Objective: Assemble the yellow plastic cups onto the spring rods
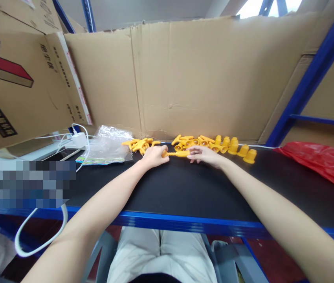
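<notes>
Between my two hands a yellow plastic threaded piece (178, 155) lies level, just above the black table top (167, 188). My left hand (154, 156) is closed around its left end. The fingers of my right hand (204, 155) pinch the wider yellow end on the right. Left of centre, a pile of yellow T-shaped handles (140, 145) sits behind my left hand. Behind my right hand lie several yellow cup-shaped parts (184, 146), some on their sides, mixed with more handles. Farther right, yellow flanged caps (249, 156) stand in a row.
A clear plastic bag (108, 143) lies left of the handles, near a white charger (78, 140) with cables. A red plastic bag (320, 161) covers the right end. Cardboard (214, 78) walls the back, and a blue frame edge (184, 222) runs along the front.
</notes>
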Tool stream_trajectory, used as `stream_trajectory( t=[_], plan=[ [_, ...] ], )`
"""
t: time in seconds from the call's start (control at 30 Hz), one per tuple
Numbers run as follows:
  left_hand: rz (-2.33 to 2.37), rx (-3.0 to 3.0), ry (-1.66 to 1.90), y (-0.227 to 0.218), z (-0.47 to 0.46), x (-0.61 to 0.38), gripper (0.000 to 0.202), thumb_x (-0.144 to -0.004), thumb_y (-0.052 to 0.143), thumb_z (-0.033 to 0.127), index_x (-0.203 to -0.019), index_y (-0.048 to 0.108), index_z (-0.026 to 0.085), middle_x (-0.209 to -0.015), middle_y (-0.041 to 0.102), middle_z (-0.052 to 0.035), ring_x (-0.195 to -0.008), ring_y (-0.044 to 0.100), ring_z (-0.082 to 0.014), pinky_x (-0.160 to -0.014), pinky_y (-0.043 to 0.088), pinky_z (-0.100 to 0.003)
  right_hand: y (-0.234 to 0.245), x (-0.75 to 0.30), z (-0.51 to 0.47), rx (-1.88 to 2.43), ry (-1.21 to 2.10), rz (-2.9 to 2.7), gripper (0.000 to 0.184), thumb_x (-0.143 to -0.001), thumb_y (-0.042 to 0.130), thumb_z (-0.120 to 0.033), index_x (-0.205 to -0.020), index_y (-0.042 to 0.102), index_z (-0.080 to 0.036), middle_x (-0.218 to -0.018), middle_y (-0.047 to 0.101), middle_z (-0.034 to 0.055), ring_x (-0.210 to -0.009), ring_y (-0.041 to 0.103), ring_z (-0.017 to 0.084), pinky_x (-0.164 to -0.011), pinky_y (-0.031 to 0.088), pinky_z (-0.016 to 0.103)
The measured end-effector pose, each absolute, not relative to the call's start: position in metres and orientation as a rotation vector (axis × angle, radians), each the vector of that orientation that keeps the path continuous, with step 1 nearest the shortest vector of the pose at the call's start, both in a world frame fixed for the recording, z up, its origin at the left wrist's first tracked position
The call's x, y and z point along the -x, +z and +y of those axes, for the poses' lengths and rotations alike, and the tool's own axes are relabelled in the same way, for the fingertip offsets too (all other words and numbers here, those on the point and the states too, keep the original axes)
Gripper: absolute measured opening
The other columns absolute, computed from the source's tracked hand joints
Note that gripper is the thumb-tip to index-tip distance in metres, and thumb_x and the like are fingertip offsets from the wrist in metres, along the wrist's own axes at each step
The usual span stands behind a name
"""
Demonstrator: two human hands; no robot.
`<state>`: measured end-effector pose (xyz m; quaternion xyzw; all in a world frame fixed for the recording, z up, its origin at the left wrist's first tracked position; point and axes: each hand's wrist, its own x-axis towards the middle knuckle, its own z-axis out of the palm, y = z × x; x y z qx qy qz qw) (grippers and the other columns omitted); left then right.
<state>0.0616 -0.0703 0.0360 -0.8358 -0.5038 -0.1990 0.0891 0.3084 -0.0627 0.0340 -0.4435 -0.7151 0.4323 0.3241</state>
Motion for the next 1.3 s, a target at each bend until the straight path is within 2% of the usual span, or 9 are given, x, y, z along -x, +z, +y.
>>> stream_trajectory(
  t=[0.17,0.3,0.43,0.53,0.77,0.9,1.1,1.3],
  plan=[
    [-1.532,2.471,-0.578,0.037,-0.071,-0.062,0.03,-0.073,0.051,0.033,-0.101,0.056,0.023,-0.086,0.064,-0.003,-0.082,0.06,-0.0201,-0.068,0.044,-0.028,0.034,-0.308,-0.064,1.171,1.126,-1.862,0.043,-0.068,0.07,-0.035,-0.104,0.055,-0.018,-0.091,0.062,0.0063,-0.07,0.062,0.013,-0.054,0.046,0.022],
    [-1.522,2.473,-0.607,0.037,-0.071,-0.062,0.032,-0.076,0.049,0.034,-0.106,0.054,0.024,-0.09,0.064,-0.0033,-0.084,0.06,-0.0202,-0.07,0.044,-0.029,0.038,-0.305,-0.063,1.159,1.106,-1.826,0.04,-0.067,0.07,-0.032,-0.102,0.056,-0.019,-0.095,0.061,0.0067,-0.069,0.062,0.014,-0.062,0.051,0.028],
    [-1.552,2.408,-0.743,0.038,-0.07,-0.061,0.051,-0.08,0.046,0.042,-0.127,0.035,0.023,-0.097,0.063,-0.0057,-0.087,0.06,-0.0213,-0.072,0.044,-0.03,0.052,-0.302,-0.057,1.155,0.966,-1.76,0.038,-0.067,0.07,-0.028,-0.102,0.057,-0.02,-0.098,0.06,0.0076,-0.067,0.061,0.014,-0.068,0.052,0.034],
    [-1.6,2.331,-0.852,0.039,-0.069,-0.059,0.054,-0.084,0.04,0.042,-0.132,0.026,0.021,-0.102,0.062,-0.0075,-0.089,0.06,-0.0207,-0.073,0.045,-0.03,0.07,-0.303,-0.049,1.153,0.79,-1.689,0.036,-0.066,0.071,-0.028,-0.099,0.057,-0.019,-0.097,0.06,0.0083,-0.068,0.061,0.015,-0.07,0.052,0.035],
    [-1.621,2.353,-0.763,0.037,-0.067,-0.058,0.045,-0.083,0.042,0.033,-0.125,0.035,0.021,-0.102,0.061,-0.0064,-0.092,0.059,-0.0192,-0.075,0.046,-0.029,0.1,-0.304,-0.03,1.19,0.182,-1.75,0.035,-0.066,0.071,-0.03,-0.095,0.058,-0.019,-0.094,0.062,0.0082,-0.07,0.058,0.016,-0.073,0.048,0.035],
    [-1.58,2.376,-0.76,0.037,-0.068,-0.059,0.042,-0.082,0.042,0.029,-0.123,0.038,0.021,-0.102,0.062,-0.0061,-0.092,0.059,-0.0197,-0.074,0.046,-0.03,0.086,-0.301,-0.018,1.3,-0.045,-1.772,0.033,-0.071,0.065,-0.036,-0.099,0.057,-0.02,-0.093,0.064,0.0069,-0.069,0.058,0.017,-0.072,0.045,0.035],
    [-1.582,2.373,-0.737,0.036,-0.067,-0.058,0.039,-0.082,0.042,0.029,-0.12,0.04,0.021,-0.1,0.062,-0.0055,-0.09,0.059,-0.0196,-0.072,0.047,-0.03,0.059,-0.302,-0.007,1.459,-0.434,-1.806,0.03,-0.078,0.056,-0.036,-0.102,0.056,-0.018,-0.095,0.066,0.0086,-0.082,0.059,0.024,-0.074,0.038,0.036],
    [-1.551,2.391,-0.741,0.034,-0.065,-0.059,0.039,-0.082,0.043,0.029,-0.119,0.041,0.02,-0.099,0.062,-0.0059,-0.09,0.06,-0.0199,-0.07,0.047,-0.03,0.048,-0.31,-0.008,1.534,-0.594,-1.892,0.032,-0.08,0.05,-0.041,-0.098,0.058,-0.016,-0.092,0.067,0.0102,-0.087,0.058,0.028,-0.075,0.033,0.037]
  ],
)
